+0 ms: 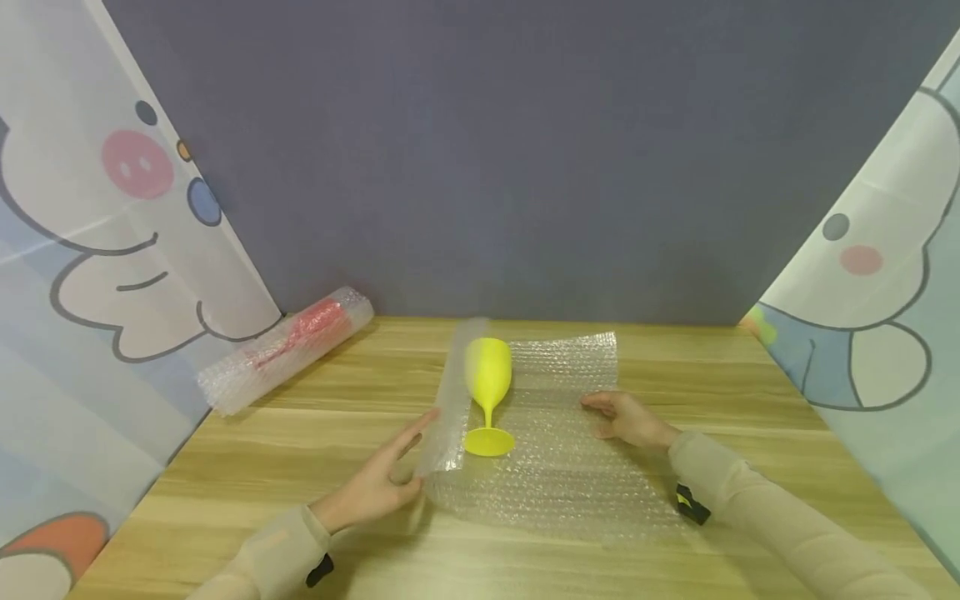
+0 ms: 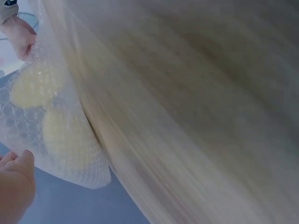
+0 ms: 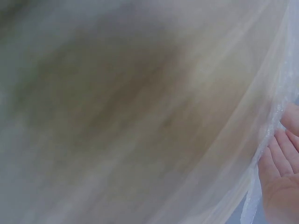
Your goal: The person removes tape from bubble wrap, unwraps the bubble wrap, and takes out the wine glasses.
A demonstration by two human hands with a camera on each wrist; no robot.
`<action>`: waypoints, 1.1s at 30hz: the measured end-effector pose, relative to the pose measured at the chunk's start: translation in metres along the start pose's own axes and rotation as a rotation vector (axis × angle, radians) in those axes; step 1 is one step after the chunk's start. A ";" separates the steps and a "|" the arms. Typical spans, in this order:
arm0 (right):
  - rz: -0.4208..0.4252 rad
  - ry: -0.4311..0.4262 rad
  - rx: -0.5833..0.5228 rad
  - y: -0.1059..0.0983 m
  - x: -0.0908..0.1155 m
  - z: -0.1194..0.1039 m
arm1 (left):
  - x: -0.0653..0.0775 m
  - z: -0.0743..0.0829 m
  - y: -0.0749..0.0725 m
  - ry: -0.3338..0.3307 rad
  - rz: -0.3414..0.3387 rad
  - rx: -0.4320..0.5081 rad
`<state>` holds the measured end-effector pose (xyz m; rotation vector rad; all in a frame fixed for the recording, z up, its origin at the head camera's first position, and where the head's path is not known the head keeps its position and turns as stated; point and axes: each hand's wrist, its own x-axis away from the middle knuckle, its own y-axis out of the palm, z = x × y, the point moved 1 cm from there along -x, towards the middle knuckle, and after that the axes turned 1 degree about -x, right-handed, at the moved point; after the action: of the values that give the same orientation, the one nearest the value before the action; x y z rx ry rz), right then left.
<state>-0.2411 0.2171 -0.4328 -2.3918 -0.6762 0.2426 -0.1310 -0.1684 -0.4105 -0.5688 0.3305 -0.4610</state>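
Observation:
A yellow goblet (image 1: 489, 375) lies on a sheet of bubble wrap (image 1: 555, 492), its foot toward me. The sheet's left part is folded up, and its flap (image 1: 447, 433) overlaps the goblet's left edge. My left hand (image 1: 378, 483) is at that fold, thumb and fingers spread and fairly straight against it. On the sheet's right side rests my right hand (image 1: 630, 419), fingers loosely extended. In the left wrist view the goblet (image 2: 67, 137) shows blurred through the wrap, with my left hand (image 2: 16, 186) beside it. The right wrist view catches my right hand (image 3: 282, 172) by the wrap's edge.
A bubble-wrapped roll (image 1: 285, 350) with something red inside lies at the back left of the wooden table (image 1: 750, 400). A dark grey panel (image 1: 510, 167) stands behind. Cartoon-printed panels (image 1: 67, 275) flank both sides.

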 end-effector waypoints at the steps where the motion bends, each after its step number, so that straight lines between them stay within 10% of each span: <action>1: -0.003 0.001 0.007 0.000 0.000 -0.001 | 0.002 -0.001 -0.001 -0.010 0.002 0.012; 16: 0.012 -0.035 0.026 0.000 -0.002 -0.003 | 0.024 -0.021 -0.016 -0.044 0.086 0.016; 33: 0.014 -0.005 0.015 0.001 -0.003 -0.004 | 0.038 -0.028 -0.047 -0.339 0.080 0.083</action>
<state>-0.2421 0.2132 -0.4300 -2.3828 -0.6580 0.2589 -0.1255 -0.2351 -0.4119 -0.5400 0.0098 -0.2928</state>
